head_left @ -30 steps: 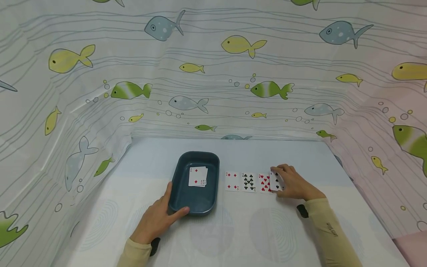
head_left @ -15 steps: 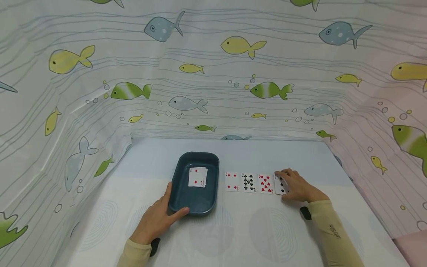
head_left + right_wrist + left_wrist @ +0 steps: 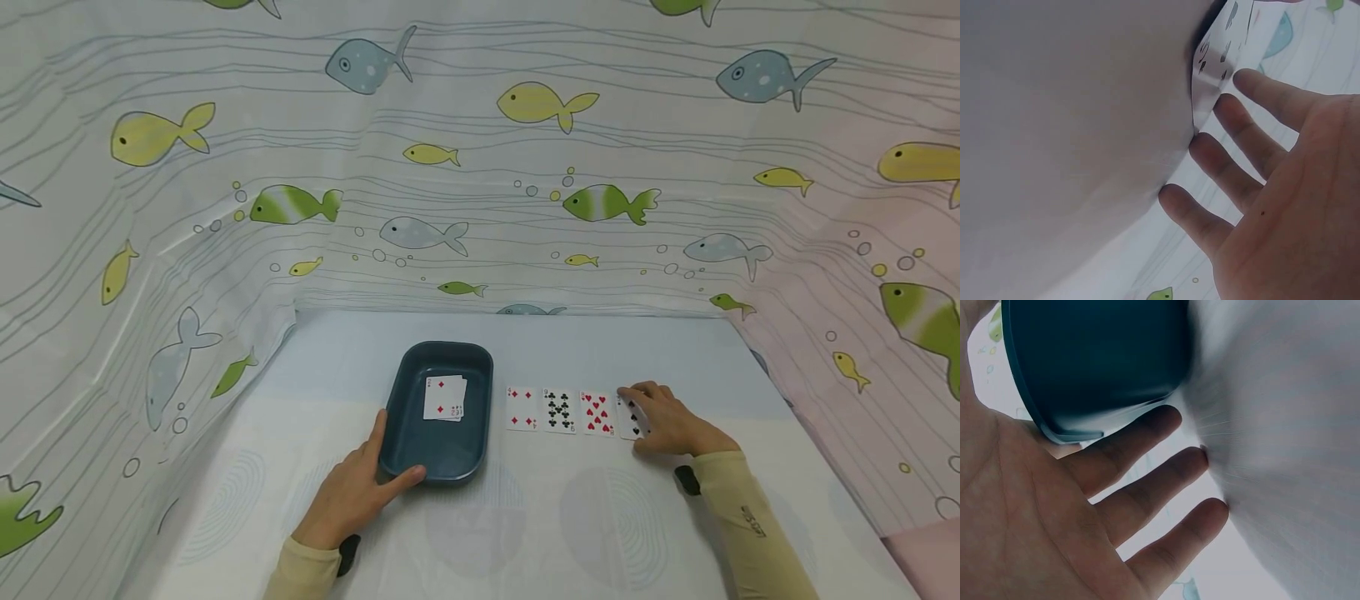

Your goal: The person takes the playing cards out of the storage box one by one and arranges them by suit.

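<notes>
In the head view my left hand rests against the near left corner of a dark blue tray, thumb on the near rim, fingers along the left side. Its other fingers are fairly straight in the left wrist view. A small stack of playing cards, a red diamond card on top, lies inside the tray. My right hand holds a playing card with black spades by its edges, low at the table. The right wrist view shows this card slightly bowed; the hand hides its right part.
Left of the held card lies a row of face-up cards: a diamond card, a club card and a heart card. They sit on a white table. A fish-patterned curtain encloses the back and sides.
The right hand has moved the spade card slightly right and down, off the heart card it overlapped, to the row's right end. The left hand and tray have stayed still.
</notes>
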`<state>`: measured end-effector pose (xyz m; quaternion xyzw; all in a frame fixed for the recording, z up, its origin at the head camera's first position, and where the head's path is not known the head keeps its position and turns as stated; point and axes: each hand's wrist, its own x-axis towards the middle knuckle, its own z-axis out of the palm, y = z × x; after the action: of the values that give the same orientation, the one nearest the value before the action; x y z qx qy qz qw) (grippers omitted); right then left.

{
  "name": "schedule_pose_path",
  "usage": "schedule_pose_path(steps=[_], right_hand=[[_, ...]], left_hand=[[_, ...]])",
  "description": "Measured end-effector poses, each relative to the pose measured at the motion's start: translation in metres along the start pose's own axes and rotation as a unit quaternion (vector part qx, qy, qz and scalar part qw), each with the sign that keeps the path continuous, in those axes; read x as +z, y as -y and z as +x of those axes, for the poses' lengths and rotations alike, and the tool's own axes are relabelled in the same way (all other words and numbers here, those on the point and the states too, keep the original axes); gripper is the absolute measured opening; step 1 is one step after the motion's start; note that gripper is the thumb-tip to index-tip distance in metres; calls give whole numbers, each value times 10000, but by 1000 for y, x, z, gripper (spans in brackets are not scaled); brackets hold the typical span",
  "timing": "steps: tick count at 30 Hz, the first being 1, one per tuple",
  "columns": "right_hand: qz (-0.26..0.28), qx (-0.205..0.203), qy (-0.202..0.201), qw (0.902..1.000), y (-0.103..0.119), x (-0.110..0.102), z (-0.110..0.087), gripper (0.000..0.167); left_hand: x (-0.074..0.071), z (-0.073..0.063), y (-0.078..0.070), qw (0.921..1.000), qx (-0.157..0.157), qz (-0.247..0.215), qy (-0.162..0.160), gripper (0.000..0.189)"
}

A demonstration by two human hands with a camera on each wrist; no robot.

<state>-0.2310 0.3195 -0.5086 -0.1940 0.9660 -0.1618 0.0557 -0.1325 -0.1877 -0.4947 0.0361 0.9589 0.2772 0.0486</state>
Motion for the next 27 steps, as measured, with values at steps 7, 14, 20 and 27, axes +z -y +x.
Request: schedule_pose_path(steps=[7, 14, 20, 27], right_hand=[[8, 6, -5, 10000, 0, 0, 1, 88], [47, 30, -87, 9999, 3, 2, 7, 80], [217, -309, -364, 9986, 15, 0, 16, 78], [404, -339, -333, 9980, 37, 0, 30, 76]], left_hand=[[0, 0, 1, 10000, -14, 6, -11, 116], [0, 0, 1, 10000, 17, -18, -8, 114], [0, 0, 2, 10000, 84, -7, -42, 116], [1, 0, 2, 10000, 48, -11, -33, 116]])
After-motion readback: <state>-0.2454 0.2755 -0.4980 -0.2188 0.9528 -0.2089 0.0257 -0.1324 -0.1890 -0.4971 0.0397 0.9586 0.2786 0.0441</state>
